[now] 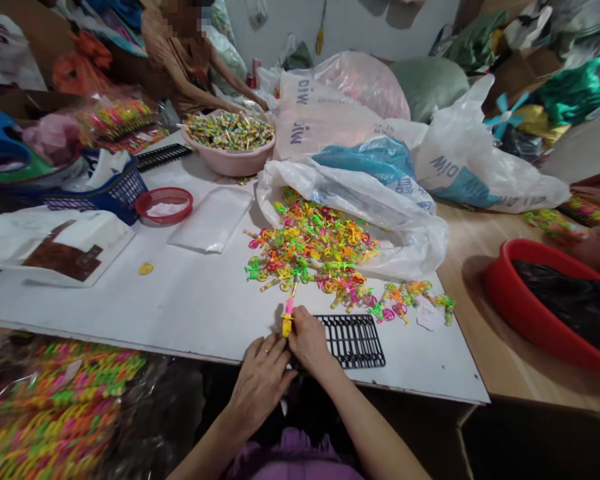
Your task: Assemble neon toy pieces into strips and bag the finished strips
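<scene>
A small pink and yellow plastic toy (287,317) stands nearly upright at the fingertips of my right hand (311,341), which is closed on it. My left hand (264,373) lies beside it, fingers bent over the left end of a black slotted plastic rack (355,341), thumb along its near edge. Both hands cover that end of the rack. Just beyond them spreads a pile of bright small plastic toys (315,243), spilling from an open white plastic sack (405,247). A small white paper slip (430,313) lies right of the pile.
Left on the table (195,293) are a yellow disc (145,268), clear plastic sheets (213,219), a red basket (166,220) and a blue basket (125,193). A pink basin (230,160) of wrapped pieces stands farther back, beside another person (180,73). A red tub (500,287) sits right.
</scene>
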A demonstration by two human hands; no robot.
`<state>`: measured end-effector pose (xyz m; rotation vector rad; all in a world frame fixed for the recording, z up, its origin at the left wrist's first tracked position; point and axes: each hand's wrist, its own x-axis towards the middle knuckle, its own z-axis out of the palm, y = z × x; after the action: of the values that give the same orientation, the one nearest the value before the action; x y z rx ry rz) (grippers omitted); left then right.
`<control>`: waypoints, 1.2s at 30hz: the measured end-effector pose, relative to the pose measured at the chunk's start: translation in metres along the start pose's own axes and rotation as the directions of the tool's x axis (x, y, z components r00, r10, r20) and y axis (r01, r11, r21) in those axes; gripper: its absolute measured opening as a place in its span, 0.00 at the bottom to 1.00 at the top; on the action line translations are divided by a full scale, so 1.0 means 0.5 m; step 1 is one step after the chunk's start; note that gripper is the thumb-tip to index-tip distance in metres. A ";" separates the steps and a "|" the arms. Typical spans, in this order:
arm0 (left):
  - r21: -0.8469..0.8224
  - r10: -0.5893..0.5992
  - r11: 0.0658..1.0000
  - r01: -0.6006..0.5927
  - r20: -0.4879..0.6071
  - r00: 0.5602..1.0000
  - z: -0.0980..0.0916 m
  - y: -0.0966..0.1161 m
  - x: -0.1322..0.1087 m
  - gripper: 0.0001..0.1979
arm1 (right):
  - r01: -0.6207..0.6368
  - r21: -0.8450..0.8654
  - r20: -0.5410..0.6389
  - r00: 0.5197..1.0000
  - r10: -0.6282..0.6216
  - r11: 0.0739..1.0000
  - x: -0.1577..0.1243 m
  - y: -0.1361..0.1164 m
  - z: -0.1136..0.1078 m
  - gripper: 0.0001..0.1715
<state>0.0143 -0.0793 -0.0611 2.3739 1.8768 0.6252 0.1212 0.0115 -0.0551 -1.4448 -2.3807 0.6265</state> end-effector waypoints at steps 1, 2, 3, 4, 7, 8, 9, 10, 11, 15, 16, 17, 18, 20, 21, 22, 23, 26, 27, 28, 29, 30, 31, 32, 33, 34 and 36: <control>0.003 0.001 1.000 -0.001 -0.003 1.000 -0.001 -0.003 0.002 0.11 | -0.003 -0.035 0.015 1.000 0.004 0.999 0.005 -0.002 -0.004 0.09; 0.005 0.005 1.000 -0.005 -0.008 1.000 -0.002 -0.006 0.003 0.11 | -0.004 -0.044 0.031 0.999 0.006 0.999 0.010 -0.003 -0.011 0.09; -0.001 0.010 1.000 -0.010 -0.014 1.000 -0.004 -0.010 0.001 0.10 | -0.001 -0.024 0.066 0.998 0.002 1.000 0.016 -0.001 -0.021 0.08; -0.015 0.017 1.000 -0.017 -0.020 1.000 -0.006 -0.012 -0.003 0.10 | 0.009 0.017 0.128 0.992 -0.012 1.000 0.023 0.002 -0.034 0.07; -0.076 0.038 0.996 -0.041 -0.041 0.998 -0.012 -0.018 -0.028 0.08 | 0.035 0.089 0.274 0.960 -0.058 0.995 0.051 0.011 -0.079 0.07; -0.087 0.040 0.995 -0.044 -0.044 0.998 -0.014 -0.018 -0.037 0.08 | 0.009 0.040 0.246 0.969 -0.019 0.999 0.065 0.009 -0.092 0.09; -0.089 0.039 0.995 -0.043 -0.041 0.998 -0.016 -0.018 -0.044 0.08 | -0.042 -0.042 0.179 0.983 0.049 0.998 0.080 0.006 -0.101 0.12; -0.082 0.040 0.996 -0.042 -0.028 0.999 -0.019 -0.019 -0.050 0.08 | -0.113 -0.137 0.096 0.987 0.126 0.984 0.096 0.000 -0.106 0.14; -0.070 0.041 0.997 -0.041 -0.004 0.999 -0.021 -0.019 -0.052 0.08 | -0.176 -0.217 0.034 0.982 0.187 0.960 0.112 -0.006 -0.108 0.16; -0.013 0.004 1.000 -0.003 0.082 0.997 -0.033 -0.036 -0.042 0.13 | -0.264 -0.330 0.007 0.959 0.282 0.906 0.145 -0.008 -0.092 0.16; -0.001 -0.021 1.000 0.021 0.080 0.997 -0.035 -0.044 -0.037 0.14 | -0.293 -0.329 -0.008 0.951 0.308 0.898 0.142 -0.001 -0.091 0.16; 0.006 -0.047 0.999 0.047 0.074 0.996 -0.037 -0.052 -0.031 0.14 | -0.326 -0.324 -0.031 0.942 0.335 0.888 0.136 0.009 -0.092 0.15; 0.009 -0.068 0.998 0.068 0.068 0.995 -0.037 -0.059 -0.026 0.14 | -0.352 -0.316 -0.056 0.934 0.353 0.881 0.126 0.020 -0.097 0.14; 0.004 -0.089 0.996 0.089 0.057 0.994 -0.037 -0.071 -0.016 0.14 | -0.366 -0.264 -0.099 0.930 0.353 0.892 0.102 0.041 -0.110 0.11; -0.002 -0.089 0.996 0.089 0.052 0.995 -0.035 -0.075 -0.013 0.14 | -0.350 -0.203 -0.114 0.936 0.333 0.914 0.089 0.049 -0.115 0.09; -0.010 -0.086 0.996 0.086 0.044 0.995 -0.032 -0.078 -0.010 0.14 | -0.324 -0.111 -0.130 0.942 0.310 0.940 0.075 0.054 -0.118 0.07; -0.018 -0.084 0.996 0.084 0.033 0.996 -0.029 -0.079 -0.009 0.14 | -0.289 0.010 -0.146 0.947 0.287 0.957 0.061 0.057 -0.118 0.06; -0.041 -0.087 0.995 0.088 0.014 0.996 -0.020 -0.083 -0.012 0.14 | -0.195 0.473 -0.129 0.949 0.286 0.859 0.025 0.045 -0.107 0.10; -0.048 -0.089 0.995 0.090 0.016 0.996 -0.020 -0.084 -0.014 0.14 | -0.195 0.616 -0.071 0.952 0.299 0.764 0.015 0.036 -0.103 0.13; -0.050 -0.091 0.994 0.092 0.017 0.996 -0.021 -0.086 -0.014 0.16 | -0.207 0.732 0.000 0.953 0.303 0.650 0.005 0.025 -0.102 0.15; -0.047 -0.093 0.994 0.094 0.020 0.995 -0.023 -0.088 -0.014 0.18 | -0.218 0.815 0.060 0.953 0.296 0.537 -0.004 0.013 -0.102 0.17; -0.038 -0.090 0.995 0.091 0.029 0.995 -0.028 -0.091 -0.014 0.20 | -0.219 0.868 0.096 0.955 0.280 0.447 -0.012 0.000 -0.103 0.19; -0.024 -0.082 0.996 0.083 0.047 0.996 -0.033 -0.094 -0.012 0.22 | -0.204 0.894 0.104 0.961 0.257 0.398 -0.019 -0.012 -0.105 0.19; -0.007 -0.068 0.998 0.069 0.071 0.995 -0.040 -0.096 -0.010 0.24 | -0.178 0.901 0.089 0.969 0.232 0.395 -0.026 -0.024 -0.106 0.19; 0.010 -0.053 0.999 0.052 0.098 0.994 -0.046 -0.098 -0.008 0.24 | -0.155 0.891 0.072 0.976 0.203 0.427 -0.033 -0.033 -0.103 0.17; 0.025 -0.037 0.999 0.034 0.127 0.991 -0.051 -0.099 -0.005 0.24 | -0.144 0.865 0.065 0.982 0.176 0.481 -0.040 -0.040 -0.096 0.16; 0.047 -0.021 0.999 0.013 0.161 0.987 -0.059 -0.100 -0.002 0.23 | -0.165 0.783 0.084 0.983 0.160 0.600 -0.053 -0.047 -0.069 0.13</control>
<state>-0.0423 -0.0733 -0.0485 2.3535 1.8604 0.3798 0.1313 -0.0142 -0.0140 -1.2054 -1.5678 1.4943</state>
